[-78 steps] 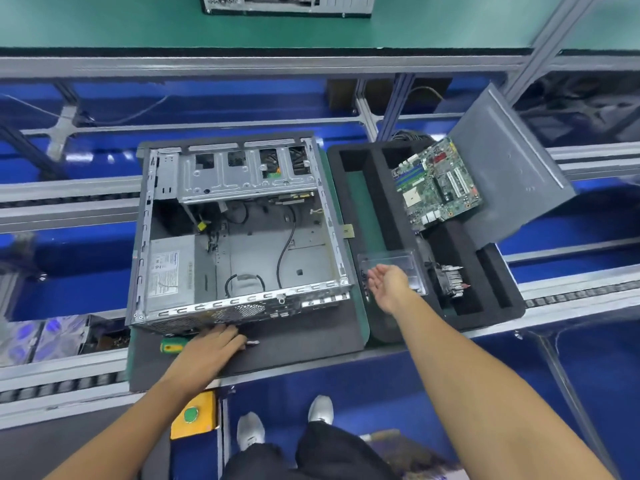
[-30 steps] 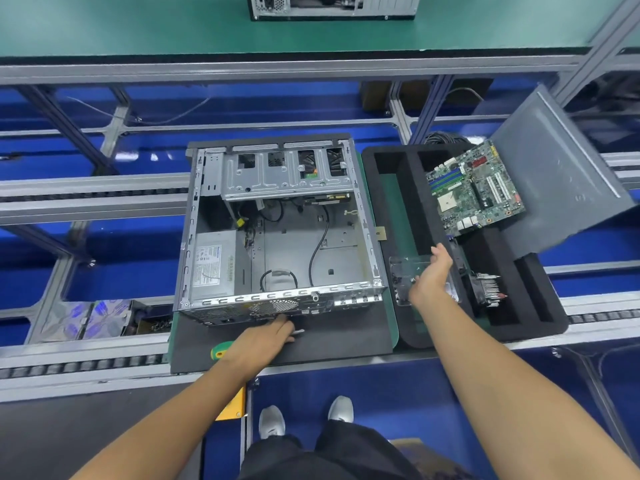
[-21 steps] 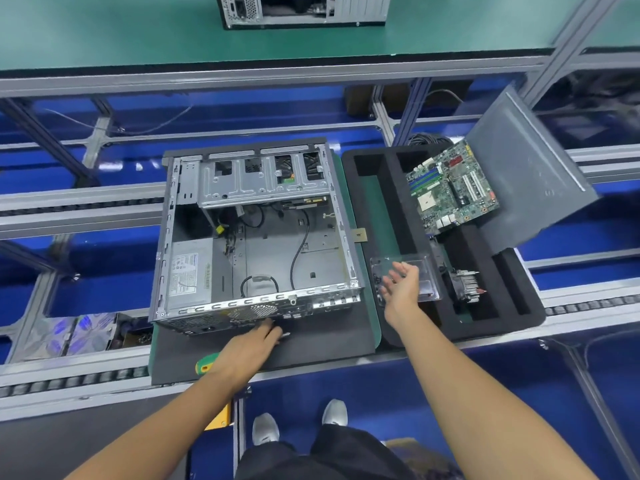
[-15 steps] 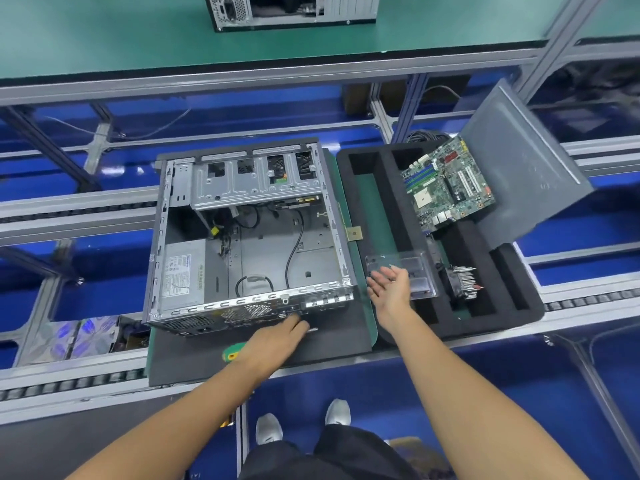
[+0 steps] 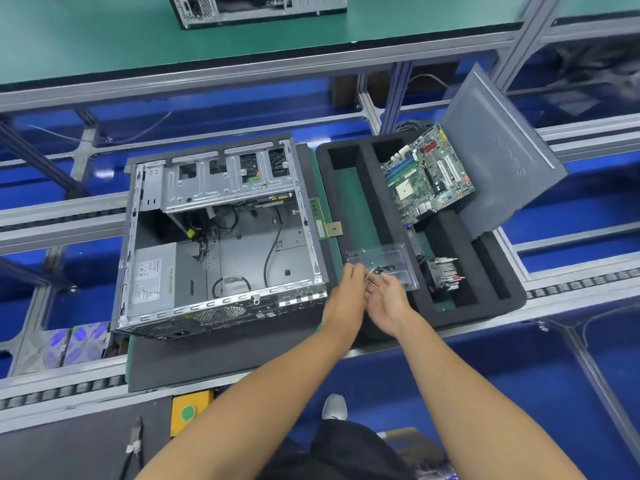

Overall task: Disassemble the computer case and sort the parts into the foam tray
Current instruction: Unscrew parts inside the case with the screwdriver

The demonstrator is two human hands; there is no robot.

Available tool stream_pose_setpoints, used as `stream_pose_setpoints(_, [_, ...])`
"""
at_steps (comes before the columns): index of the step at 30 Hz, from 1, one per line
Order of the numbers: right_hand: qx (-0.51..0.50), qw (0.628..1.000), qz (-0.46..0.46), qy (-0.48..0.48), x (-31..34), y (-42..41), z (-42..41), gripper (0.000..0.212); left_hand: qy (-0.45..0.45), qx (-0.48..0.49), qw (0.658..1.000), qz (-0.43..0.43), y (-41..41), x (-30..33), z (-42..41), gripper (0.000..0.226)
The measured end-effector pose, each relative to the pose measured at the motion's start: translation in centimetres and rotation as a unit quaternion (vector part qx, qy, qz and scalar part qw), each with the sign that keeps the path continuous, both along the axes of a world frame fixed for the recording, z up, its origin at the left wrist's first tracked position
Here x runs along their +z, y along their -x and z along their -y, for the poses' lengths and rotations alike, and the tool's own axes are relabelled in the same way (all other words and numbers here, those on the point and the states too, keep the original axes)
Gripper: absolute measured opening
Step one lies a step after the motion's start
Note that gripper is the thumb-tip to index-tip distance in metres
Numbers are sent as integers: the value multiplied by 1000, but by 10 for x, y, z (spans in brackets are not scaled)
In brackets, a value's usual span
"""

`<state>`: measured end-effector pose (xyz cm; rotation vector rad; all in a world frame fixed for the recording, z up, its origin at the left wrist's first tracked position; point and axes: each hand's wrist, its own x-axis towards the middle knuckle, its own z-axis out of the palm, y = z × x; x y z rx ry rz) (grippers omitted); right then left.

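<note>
Blue conveyor framing all round, grey rollers along the lower left. Low in the frame, a yellow box with a green button [image 5: 188, 412] near the bottom edge. Above it, a dark mat [image 5: 221, 355] under the computer case [image 5: 221, 244], lying open at centre left, cables and a power supply [image 5: 152, 275] inside. At centre, both hands together over the near end of the foam tray [image 5: 498, 299]: left hand [image 5: 348, 289] with fingertips drawn in, pinching something small and metallic, too small to name; right hand [image 5: 388, 299] palm up, fingers loosely spread, cupped just beside it. Just beyond the fingertips, a clear plastic box [image 5: 384, 263] resting on the tray. Right of that, a heatsink [image 5: 445, 275] in a slot. Further up, a motherboard [image 5: 427, 174] tilted across the tray's far end, against a grey side panel [image 5: 502, 150]. Top of frame, another case [image 5: 256, 8] on a green bench.
</note>
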<state>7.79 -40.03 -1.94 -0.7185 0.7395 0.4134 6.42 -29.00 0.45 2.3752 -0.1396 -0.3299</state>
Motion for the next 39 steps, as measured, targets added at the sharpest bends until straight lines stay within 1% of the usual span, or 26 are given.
stream_pose_setpoints(1, [-5, 1000, -8, 9, 1, -2, 3, 45, 25, 23, 999, 4, -2, 2, 8, 16])
stream_pose_setpoints(3, [-16, 999, -29, 24, 2, -9, 9, 41, 45, 16, 999, 15, -6, 5, 23, 27])
stream_pose_setpoints(5, [-29, 998, -40, 27, 4, -17, 15, 40, 9, 32, 999, 5, -13, 7, 32, 25])
stream_pose_setpoints(7, [-21, 999, -26, 31, 7, -27, 20, 41, -10, 52, 998, -15, -24, 15, 40, 27])
stream_pose_setpoints(9, [-11, 998, -13, 58, 12, -34, 21, 37, -30, 59, 998, 1, -40, 25, 43, 28])
stream_pose_setpoints(10, [-11, 998, -8, 69, 14, -38, 20, 32, -20, 76, 997, -1, -48, 29, 43, 26])
stream_pose_setpoints(11, [-10, 997, -3, 79, 17, -43, 19, 28, -16, 90, 996, -8, -57, 31, 43, 23])
stream_pose_setpoints(12, [-6, 995, -2, 95, 19, -48, 17, 25, -12, 109, 993, -40, -66, 32, 42, 20])
stream_pose_setpoints(13, [-3, 994, -5, 112, 20, -52, 15, 20, -15, 122, 990, -66, -77, 29, 41, 23])
stream_pose_setpoints(14, [3, 991, -9, 130, 21, -56, 13, 13, -26, 138, 985, -96, -87, 25, 39, 35])
stream_pose_setpoints(16, [27, 987, -11, 160, 19, -62, 13, 9, -114, 136, 975, -134, -105, 18, 36, 56])
stream_pose_setpoints(17, [45, 985, -10, 168, 19, -64, 13, 13, -163, 127, 969, -131, -112, 15, 33, 64])
stream_pose_setpoints(18, [65, 983, -7, 172, 20, -65, 12, 20, -205, 116, 965, -115, -118, 11, 30, 69])
stream_pose_setpoints(19, [88, 980, -6, 178, 21, -67, 12, 23, -229, 111, 961, -107, -125, 9, 27, 71])
stream_pose_setpoints(20, [108, 976, -6, 189, 19, -68, 12, 18, -247, 107, 958, -103, -130, 8, 24, 70])
stream_pose_setpoints(21, [125, 971, -9, 201, 18, -69, 13, 14, -264, 99, 954, -102, -133, 10, 22, 67])
stream_pose_setpoints(23, [143, 965, -21, 220, 13, -69, 16, 32, -305, 56, 946, -92, -138, 14, 19, 68])
stream_pose_setpoints(24, [142, 964, -21, 225, 11, -69, 16, 36, -337, 17, 938, -78, -141, 15, 19, 74])
stream_pose_setpoints(26, [136, 964, -20, 228, 12, -69, 18, 41, -417, -55, 906, -56, -143, 18, 16, 88])
stream_pose_setpoints(27, [130, 964, -18, 231, 11, -69, 18, 42, -452, -82, 887, -49, -144, 18, 13, 89])
stream_pose_setpoints(30, [99, 968, -21, 230, 14, -69, 16, 44, -529, -158, 833, -22, -143, 18, 11, 75])
stream_pose_setpoints(33, [67, 970, -24, 233, 19, -71, 10, 46, -561, -232, 794, -19, -147, 15, 9, 64])
stream_pose_setpoints(35, [54, 965, -13, 257, 26, -76, 5, 41, -574, -262, 775, -20, -149, 20, 5, 52])
stream_pose_setpoints(37, [63, 957, 13, 281, 35, -83, -3, 39, -566, -286, 773, -15, -152, 29, 2, 46])
stream_pose_setpoints(39, [72, 948, 48, 306, 49, -90, -16, 37, -548, -308, 777, 10, -156, 41, 0, 43])
